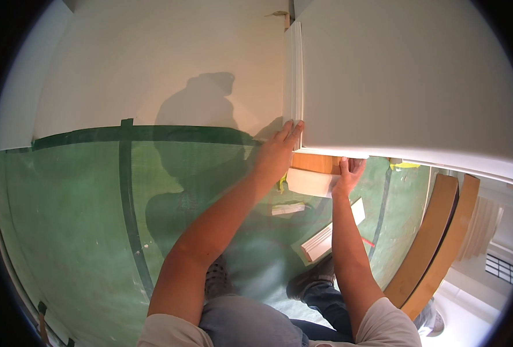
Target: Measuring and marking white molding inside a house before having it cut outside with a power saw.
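A tall white moulding strip stands upright where the wall meets a large white panel. My left hand is raised to the lower part of this strip, its fingers stretched and lying against it. Just under the panel's bottom edge, my right hand points upward with thumb and fingers apart. Its thumb is at the end of an orange-brown wooden piece; whether it presses on the wood or the panel is unclear, as the panel's edge hides the fingertips. A pale board shows below the wood.
Green sheeting with dark green tape covers the floor. Near my feet lie a white moulding offcut and a small pale scrap. Two long brown boards stand on the right. Another person's leg shows behind them.
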Demonstrator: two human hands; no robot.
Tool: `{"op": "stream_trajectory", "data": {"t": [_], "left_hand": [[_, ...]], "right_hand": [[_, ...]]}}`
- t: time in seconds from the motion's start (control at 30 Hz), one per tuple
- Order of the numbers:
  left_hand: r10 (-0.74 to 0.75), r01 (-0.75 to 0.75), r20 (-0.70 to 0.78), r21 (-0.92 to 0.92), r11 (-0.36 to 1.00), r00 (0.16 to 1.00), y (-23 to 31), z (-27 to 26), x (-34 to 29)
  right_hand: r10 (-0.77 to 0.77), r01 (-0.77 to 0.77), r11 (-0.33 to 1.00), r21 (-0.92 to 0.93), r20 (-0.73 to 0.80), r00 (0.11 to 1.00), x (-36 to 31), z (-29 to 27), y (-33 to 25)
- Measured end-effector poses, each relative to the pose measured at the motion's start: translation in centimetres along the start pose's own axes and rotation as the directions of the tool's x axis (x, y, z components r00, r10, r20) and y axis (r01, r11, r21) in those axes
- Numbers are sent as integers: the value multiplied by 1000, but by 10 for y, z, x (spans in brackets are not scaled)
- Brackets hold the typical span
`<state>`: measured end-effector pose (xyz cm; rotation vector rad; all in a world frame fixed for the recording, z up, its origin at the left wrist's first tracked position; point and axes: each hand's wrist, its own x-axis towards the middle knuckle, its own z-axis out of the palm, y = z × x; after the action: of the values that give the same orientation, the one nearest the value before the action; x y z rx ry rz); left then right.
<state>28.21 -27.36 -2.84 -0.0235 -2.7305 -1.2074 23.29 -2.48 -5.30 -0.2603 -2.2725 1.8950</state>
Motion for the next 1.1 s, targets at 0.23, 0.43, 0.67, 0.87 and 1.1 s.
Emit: {"op": "stream_trajectory", "data": {"t": [0.23, 0.43, 0.67, 0.87, 1.1], "left_hand": [[134, -133, -68, 16, 991, 989, 2, -11, 3], [75, -76, -60, -16, 997, 995, -3, 0, 3], [116, -113, -39, 78, 990, 992, -1, 0, 0], [94, -94, -4, 41, 995, 996, -9, -4, 9], [84, -84, 5, -27, 996, 996, -13, -9, 16]], "right_hand": [[1, -1, 1000, 1, -12, 1000, -1, 5, -6], [-5, 5, 999, 33, 14, 1000, 0, 4, -8], [16, -16, 1000, 4, -47, 999, -4, 1, -3], [0, 0, 1000, -3, -86, 996, 2, 0, 6], [-3, -5, 997, -81, -99, 995, 1, 3, -11]]}}
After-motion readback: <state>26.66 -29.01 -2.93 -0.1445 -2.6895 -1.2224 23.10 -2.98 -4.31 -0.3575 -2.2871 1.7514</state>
